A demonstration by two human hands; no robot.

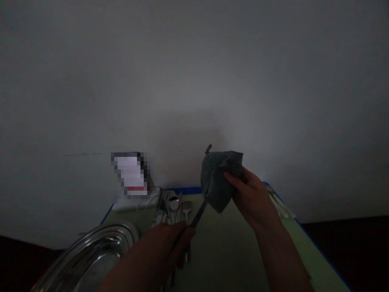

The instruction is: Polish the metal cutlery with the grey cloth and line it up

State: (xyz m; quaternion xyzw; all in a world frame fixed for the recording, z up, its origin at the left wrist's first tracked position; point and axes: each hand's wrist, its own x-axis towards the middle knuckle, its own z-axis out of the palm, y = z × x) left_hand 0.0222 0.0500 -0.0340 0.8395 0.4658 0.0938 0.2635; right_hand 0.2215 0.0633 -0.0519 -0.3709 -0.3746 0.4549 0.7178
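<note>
My left hand (170, 239) is closed around one end of a slim metal piece of cutlery (199, 215). Its far end disappears into a folded grey cloth (219, 182) with a checked edge and a small loop, so its kind cannot be told. Above the table, my right hand (251, 192) grips the cloth from the right, thumb in front and fingers behind. Beneath and beyond my left hand lie several pieces of cutlery, among them a spoon (174, 203) and another spoon-shaped piece (187, 207).
Shiny metal bowls (127, 229) stand at the left of the pale green table (227, 251), which has blue edging. A pixelated screen (130, 172) leans near the wall above a white object (154, 196). More cutlery (282, 209) lies along the right edge.
</note>
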